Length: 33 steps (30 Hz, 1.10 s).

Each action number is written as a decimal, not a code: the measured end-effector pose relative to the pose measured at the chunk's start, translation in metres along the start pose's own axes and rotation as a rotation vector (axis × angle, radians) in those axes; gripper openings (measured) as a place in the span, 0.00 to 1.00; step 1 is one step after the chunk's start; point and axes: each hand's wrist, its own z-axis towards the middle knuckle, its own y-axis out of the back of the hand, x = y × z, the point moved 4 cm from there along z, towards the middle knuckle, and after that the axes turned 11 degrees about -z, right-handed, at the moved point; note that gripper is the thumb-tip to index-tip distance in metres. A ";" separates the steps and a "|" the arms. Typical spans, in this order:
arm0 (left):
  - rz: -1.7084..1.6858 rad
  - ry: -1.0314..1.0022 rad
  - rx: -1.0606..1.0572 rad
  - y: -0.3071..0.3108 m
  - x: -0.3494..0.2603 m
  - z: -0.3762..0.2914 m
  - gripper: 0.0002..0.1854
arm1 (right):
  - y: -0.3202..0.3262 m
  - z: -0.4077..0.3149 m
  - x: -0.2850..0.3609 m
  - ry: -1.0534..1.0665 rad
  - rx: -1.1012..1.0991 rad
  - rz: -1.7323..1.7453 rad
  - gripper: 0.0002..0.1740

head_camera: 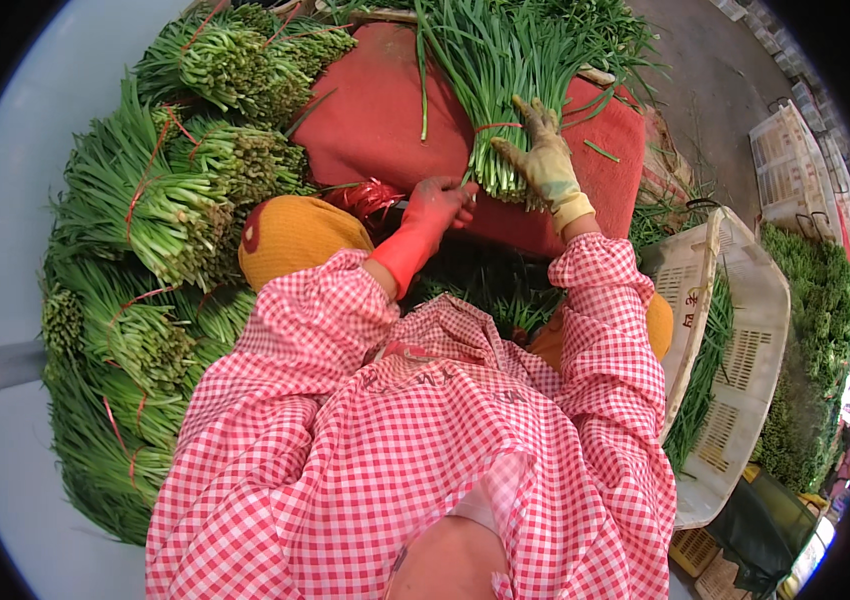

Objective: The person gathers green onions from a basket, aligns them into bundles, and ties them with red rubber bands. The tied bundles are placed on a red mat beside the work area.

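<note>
A bundle of long green leaves that look like garlic chives lies on a red cloth-covered surface, its pale cut ends toward me. A thin red tie crosses it just above those ends. My right hand, in a stained yellowish glove, rests on the bundle's right side with fingers spread. My left hand wears a red rubber glove with a darkened back. Its curled fingertips are at the lower left edge of the stalk ends; whether they pinch a stalk I cannot tell.
Several tied chive bundles are stacked at left. Red plastic strips hang by my left knee. A white plastic crate with loose leaves stands at right. More crates and greens lie beyond.
</note>
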 end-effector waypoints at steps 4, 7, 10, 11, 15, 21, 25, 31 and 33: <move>-0.189 0.032 0.001 0.003 -0.004 0.008 0.13 | -0.001 0.001 -0.002 -0.003 0.002 0.036 0.44; 0.032 -0.036 0.086 0.009 0.005 -0.012 0.11 | -0.001 0.001 -0.003 0.010 -0.007 0.061 0.44; 0.639 -0.158 0.251 0.004 0.022 -0.068 0.09 | -0.002 0.001 -0.003 0.009 -0.009 0.065 0.44; 1.098 -0.303 0.406 0.000 0.024 -0.083 0.10 | -0.002 0.001 -0.003 0.005 -0.008 0.055 0.44; 0.706 -0.203 0.187 0.021 -0.001 -0.071 0.16 | -0.002 0.001 -0.001 -0.001 -0.006 0.022 0.44; 0.274 -0.121 0.059 0.009 -0.016 0.032 0.13 | -0.001 0.001 -0.001 0.017 -0.016 0.043 0.44; 0.072 0.011 0.055 0.007 0.001 0.047 0.12 | -0.002 0.002 -0.003 0.024 -0.025 0.043 0.44; 0.388 -0.114 0.230 0.006 -0.001 -0.019 0.10 | -0.002 0.001 -0.003 0.021 -0.025 0.103 0.41; 1.152 -0.529 0.651 -0.018 0.010 -0.075 0.09 | -0.001 0.000 -0.002 0.009 -0.017 0.083 0.43</move>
